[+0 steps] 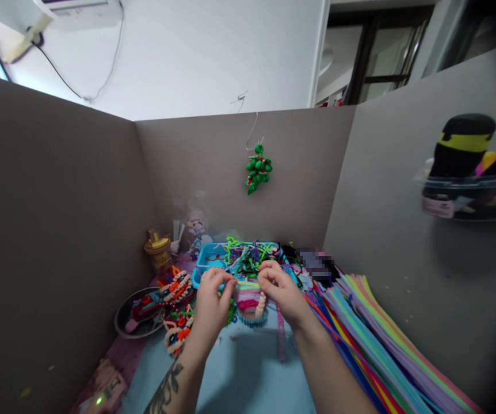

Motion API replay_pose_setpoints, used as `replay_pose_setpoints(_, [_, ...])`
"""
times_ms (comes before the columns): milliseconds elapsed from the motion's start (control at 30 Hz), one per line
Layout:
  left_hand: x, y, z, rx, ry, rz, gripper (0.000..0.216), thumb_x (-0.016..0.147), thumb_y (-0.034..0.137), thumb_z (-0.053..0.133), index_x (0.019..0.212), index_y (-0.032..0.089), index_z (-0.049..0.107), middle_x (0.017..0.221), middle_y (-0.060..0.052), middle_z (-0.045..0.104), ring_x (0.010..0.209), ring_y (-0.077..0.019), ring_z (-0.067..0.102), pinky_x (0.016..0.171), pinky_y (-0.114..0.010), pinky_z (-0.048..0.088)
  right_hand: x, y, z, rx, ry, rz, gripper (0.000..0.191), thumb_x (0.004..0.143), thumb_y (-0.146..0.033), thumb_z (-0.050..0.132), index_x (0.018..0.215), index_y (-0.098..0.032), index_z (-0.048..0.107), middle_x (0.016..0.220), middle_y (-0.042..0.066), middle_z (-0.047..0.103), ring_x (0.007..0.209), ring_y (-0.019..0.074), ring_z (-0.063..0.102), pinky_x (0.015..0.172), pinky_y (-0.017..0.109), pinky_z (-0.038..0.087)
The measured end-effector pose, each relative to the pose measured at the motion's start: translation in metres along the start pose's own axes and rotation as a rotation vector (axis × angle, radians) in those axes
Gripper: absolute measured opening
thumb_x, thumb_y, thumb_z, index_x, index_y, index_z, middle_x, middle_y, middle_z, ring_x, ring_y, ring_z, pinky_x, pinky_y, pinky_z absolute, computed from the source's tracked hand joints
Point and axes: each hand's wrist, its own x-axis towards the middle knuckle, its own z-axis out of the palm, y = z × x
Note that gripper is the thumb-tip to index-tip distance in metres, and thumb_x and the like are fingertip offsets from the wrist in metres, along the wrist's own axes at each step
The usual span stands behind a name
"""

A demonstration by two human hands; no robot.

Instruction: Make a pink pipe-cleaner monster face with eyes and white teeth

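My left hand (pixel 213 302) and my right hand (pixel 280 293) are raised side by side over the light blue table mat (pixel 239 374). Both pinch the ends of a pale yellow-green pipe cleaner (pixel 247 284) stretched between them. Just below it sits a small craft piece (pixel 250 305) of pink, white and blue pipe cleaners, and I cannot tell whether it touches my fingers. Behind my hands stands a blue tray (pixel 202 261) full of tangled pipe cleaner scraps.
Grey partition walls enclose the desk on three sides. A long fan of coloured pipe cleaners (pixel 373 339) lies at the right. A dark bowl (pixel 133 322) with finished pieces and beaded rings (pixel 179 330) sit at the left. A green ornament (pixel 258 169) hangs on the back wall.
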Motion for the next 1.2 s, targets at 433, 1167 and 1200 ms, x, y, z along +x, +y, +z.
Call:
replay_pose_setpoints(433, [0.003,0.002,0.003,-0.442,-0.185,-0.256,0.022,0.080,0.032,0.056,0.063,0.017,0.054,0.077,-0.004,0.063,0.081,-0.0177,0.059,0.078,-0.028,0.044,0.001,0.004,-0.003,0.192,0.030,0.005,0.030,0.072,-0.042,0.064,0.058,-0.017,0.055,0.096,0.006,0.044,0.098,0.0220,0.045,0.082,0.029,0.035])
replay_pose_setpoints(1167, [0.002,0.002,-0.007,-0.665,-0.241,-0.174,0.019,0.077,0.022,0.062,0.063,0.017,0.050,0.072,-0.001,0.057,0.070,-0.0132,0.054,0.067,-0.026,0.044,-0.001,0.005,-0.007,0.104,-0.090,-0.105,0.028,0.078,-0.045,0.061,0.090,-0.020,0.066,0.129,0.012,0.045,0.122,0.0267,0.041,0.094,0.039,0.036])
replay_pose_setpoints(1200, [0.002,0.002,-0.007,-0.656,-0.251,-0.166,0.019,0.077,0.022,0.061,0.063,0.017,0.049,0.072,-0.001,0.056,0.069,-0.0130,0.054,0.067,-0.026,0.044,-0.001,0.005,-0.006,0.115,-0.113,-0.107,0.028,0.077,-0.045,0.063,0.090,-0.020,0.067,0.132,0.012,0.044,0.124,0.0271,0.040,0.095,0.039,0.036])
